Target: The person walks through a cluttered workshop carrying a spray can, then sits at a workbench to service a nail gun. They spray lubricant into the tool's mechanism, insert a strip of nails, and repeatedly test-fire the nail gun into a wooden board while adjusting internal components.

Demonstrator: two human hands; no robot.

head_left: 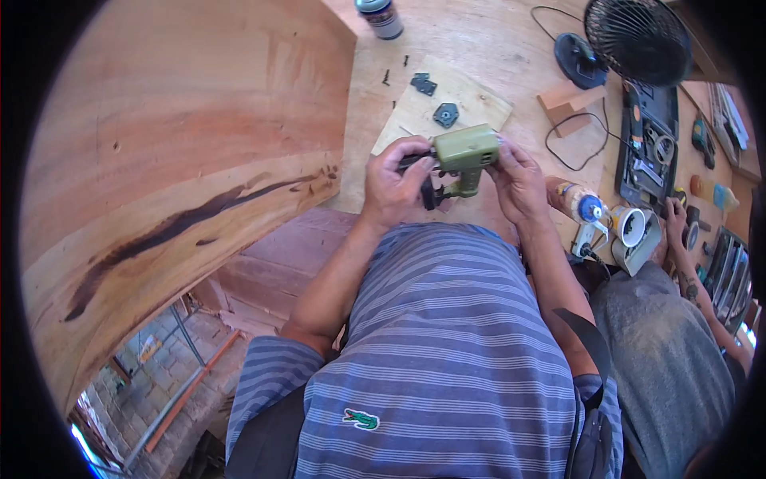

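Note:
An olive-green, gun-shaped power tool [467, 148] is held up between my two hands, its grip pointing down toward me. My left hand [396, 182] is closed round the dark part at the tool's left end. The fingers of my right hand [523, 180] pinch the right end of the green housing. Just beyond the tool, a dark five-sided metal cap [446, 115] and a dark, irregular flat piece [424, 84] lie on a thin plywood board [479, 96]. A few dark screws [387, 77] are scattered left of the board.
A large wooden slab [199, 160] stands at left. Along the back and right are a can [381, 17], a black fan [638, 40], a wood block [565, 102], an open tool case [648, 144], a bottle [576, 200] and a white cup [630, 227]. A co-worker's arm [685, 255] reaches in at right.

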